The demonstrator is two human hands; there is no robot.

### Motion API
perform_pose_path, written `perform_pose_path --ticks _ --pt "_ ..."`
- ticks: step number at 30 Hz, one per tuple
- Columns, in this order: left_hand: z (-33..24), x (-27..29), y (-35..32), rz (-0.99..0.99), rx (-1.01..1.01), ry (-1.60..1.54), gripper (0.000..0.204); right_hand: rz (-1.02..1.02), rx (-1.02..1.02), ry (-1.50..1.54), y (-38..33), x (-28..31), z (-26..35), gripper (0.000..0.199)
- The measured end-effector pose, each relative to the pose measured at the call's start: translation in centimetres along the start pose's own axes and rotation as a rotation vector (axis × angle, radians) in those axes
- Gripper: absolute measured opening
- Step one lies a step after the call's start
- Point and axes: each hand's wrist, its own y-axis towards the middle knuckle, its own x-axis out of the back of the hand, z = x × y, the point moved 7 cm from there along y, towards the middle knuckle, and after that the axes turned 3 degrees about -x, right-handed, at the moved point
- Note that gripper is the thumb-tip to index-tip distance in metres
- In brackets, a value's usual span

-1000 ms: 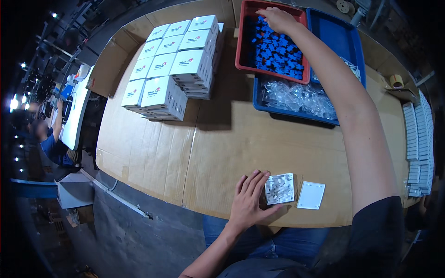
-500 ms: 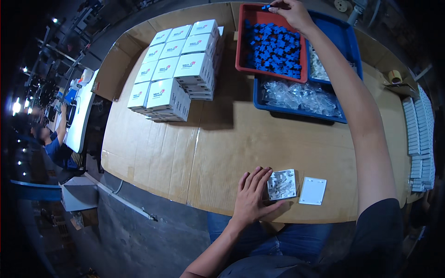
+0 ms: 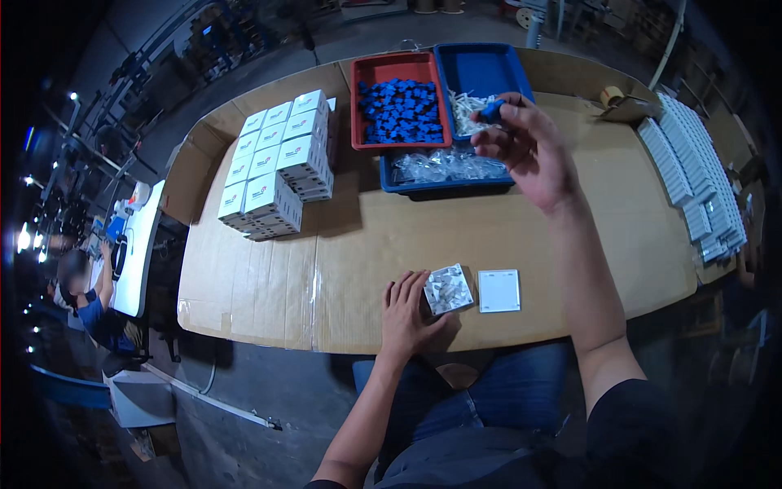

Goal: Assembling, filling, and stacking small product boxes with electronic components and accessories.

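My right hand [image 3: 533, 151] is raised in front of the bins. It pinches a small blue plastic part [image 3: 492, 112] between thumb and fingers. On the cardboard surface, my left hand [image 3: 405, 316] lies beside an open square white plastic housing [image 3: 449, 289]. Its fingers are stretched out along the housing's left side, and the thumb is near the lower corner. Inside the housing are white and grey pieces, too small to make out. Just right of it lies a flat square white cover [image 3: 499, 291], apart from both hands.
A red bin [image 3: 356, 106] holds many blue parts. Beside it, a blue bin [image 3: 521, 69] contains white pieces; a nearer blue bin [image 3: 391, 183] has clear plastic pieces. White boxes [image 3: 269, 191] are stacked left, white strips [image 3: 692, 179] right. Another person [image 3: 94, 301] sits far left.
My right hand has come back from the red bin's far edge toward me, bringing the blue part. My left hand stays by the housing. The whole view has shifted.
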Motion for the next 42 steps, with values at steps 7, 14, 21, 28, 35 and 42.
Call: perform_pose_path --ticks 7,14,21,28,35,42 --pt "0.1 -0.2 -0.5 -0.023 -0.009 0.004 0.087 -0.202 0.086 -0.05 -8.0 0.6 0.1 0.037" --pt "-0.4 0.0 -0.8 -0.051 -0.037 -0.006 0.084 -0.245 0.055 -0.146 -13.3 -1.0 -0.5 0.046" --pt "0.2 -0.7 -1.0 -0.026 -0.039 -0.031 0.085 -0.285 0.033 -0.358 -14.9 -2.3 -1.7 0.045" --pt "-0.2 0.0 -0.6 -0.057 -0.014 -0.044 0.082 -0.257 -0.028 -0.147 -15.3 -1.4 -4.5 0.045" --pt "0.0 0.1 -0.9 -0.036 -0.013 -0.043 0.084 -0.235 -0.085 -0.125 -15.1 -0.5 -6.5 0.048" --pt "0.6 -0.2 -0.7 -0.024 -0.069 -0.051 0.088 -0.227 -0.094 -0.523 -14.2 1.2 -10.0 0.039"
